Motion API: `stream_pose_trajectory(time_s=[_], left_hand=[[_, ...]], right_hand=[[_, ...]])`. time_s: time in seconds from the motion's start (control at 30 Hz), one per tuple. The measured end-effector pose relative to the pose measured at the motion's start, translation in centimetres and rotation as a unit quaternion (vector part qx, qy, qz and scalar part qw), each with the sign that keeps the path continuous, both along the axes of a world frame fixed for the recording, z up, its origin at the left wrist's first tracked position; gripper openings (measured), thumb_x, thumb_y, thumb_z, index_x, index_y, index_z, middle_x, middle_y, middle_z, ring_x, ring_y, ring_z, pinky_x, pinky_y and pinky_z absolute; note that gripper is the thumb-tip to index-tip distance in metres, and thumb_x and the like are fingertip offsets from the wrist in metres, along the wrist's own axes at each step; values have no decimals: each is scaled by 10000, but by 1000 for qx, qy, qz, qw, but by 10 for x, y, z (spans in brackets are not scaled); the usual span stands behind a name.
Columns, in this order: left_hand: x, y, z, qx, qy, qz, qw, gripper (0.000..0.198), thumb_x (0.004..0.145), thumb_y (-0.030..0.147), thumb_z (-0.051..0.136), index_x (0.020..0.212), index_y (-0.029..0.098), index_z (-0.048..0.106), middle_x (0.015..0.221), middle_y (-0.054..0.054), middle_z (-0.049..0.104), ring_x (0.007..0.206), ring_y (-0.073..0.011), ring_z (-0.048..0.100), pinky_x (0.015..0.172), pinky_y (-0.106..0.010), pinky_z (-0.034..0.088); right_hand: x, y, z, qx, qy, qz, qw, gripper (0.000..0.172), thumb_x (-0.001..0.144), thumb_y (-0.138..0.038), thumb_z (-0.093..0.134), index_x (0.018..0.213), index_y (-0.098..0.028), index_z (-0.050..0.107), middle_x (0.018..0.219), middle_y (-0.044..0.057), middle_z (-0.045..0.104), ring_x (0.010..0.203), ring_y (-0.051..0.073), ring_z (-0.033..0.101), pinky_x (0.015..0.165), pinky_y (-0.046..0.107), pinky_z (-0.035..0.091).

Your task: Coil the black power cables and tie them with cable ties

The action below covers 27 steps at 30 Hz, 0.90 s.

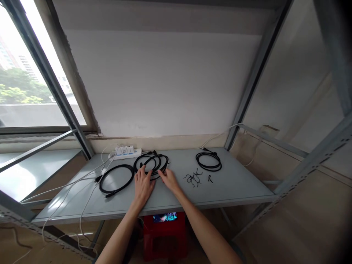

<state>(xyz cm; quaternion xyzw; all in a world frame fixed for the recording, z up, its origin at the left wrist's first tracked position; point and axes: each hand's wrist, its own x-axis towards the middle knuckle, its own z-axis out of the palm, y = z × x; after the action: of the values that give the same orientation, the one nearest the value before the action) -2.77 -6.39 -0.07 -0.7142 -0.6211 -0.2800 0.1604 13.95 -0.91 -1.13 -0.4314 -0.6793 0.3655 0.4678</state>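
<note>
Several overlapping coils of black cable lie at the middle of the grey shelf. My left hand rests at their near left edge, palm down with the fingers spread. At the near right edge, my right hand has its thumb and fingers closed on the coiled cable; the fingertips are partly hidden. One larger black cable loop lies to the left of my left hand. Farther right is another coiled black cable. A small tangle of black twist ties sits to the right of my right hand.
A white power strip with plugs stands along the back, and white cords run across the left side. One bent tie lies apart. Metal posts frame the shelf. Below is a red stool with a lit phone.
</note>
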Motion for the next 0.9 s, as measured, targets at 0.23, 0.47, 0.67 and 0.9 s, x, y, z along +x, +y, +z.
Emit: stream_pose_trajectory(time_s=[0.23,0.47,0.67,0.9], left_hand=[[-2,12,-7,-57,8,-102,993,226,925,132,474,1111,162,599,1113,-122,635,1086,-284,553,935,-419,464],[-4,14,-10,-66,-3,-73,995,150,908,127,488,997,165,602,1087,-119,615,1029,-284,531,885,-408,452],[-3,13,-6,-58,-24,-75,995,132,947,147,472,973,182,596,1052,-108,605,1008,-276,541,887,-410,471],[-4,13,-2,-41,-63,-72,995,147,935,120,465,980,191,584,1032,-101,594,1006,-271,534,904,-408,478]], right_hand=[[-4,3,-4,7,-51,-14,999,757,1020,-719,251,538,-236,578,451,18,522,491,186,559,597,288,404],[-2,12,-6,-12,44,-170,984,681,1013,-690,247,604,-234,544,473,10,509,481,178,496,541,287,352],[-1,14,-8,39,-2,-196,980,473,976,-542,374,602,-261,445,540,16,541,520,173,444,555,295,308],[-4,9,-2,38,-33,-196,979,456,1036,-517,348,729,-257,564,659,46,641,606,219,576,598,305,367]])
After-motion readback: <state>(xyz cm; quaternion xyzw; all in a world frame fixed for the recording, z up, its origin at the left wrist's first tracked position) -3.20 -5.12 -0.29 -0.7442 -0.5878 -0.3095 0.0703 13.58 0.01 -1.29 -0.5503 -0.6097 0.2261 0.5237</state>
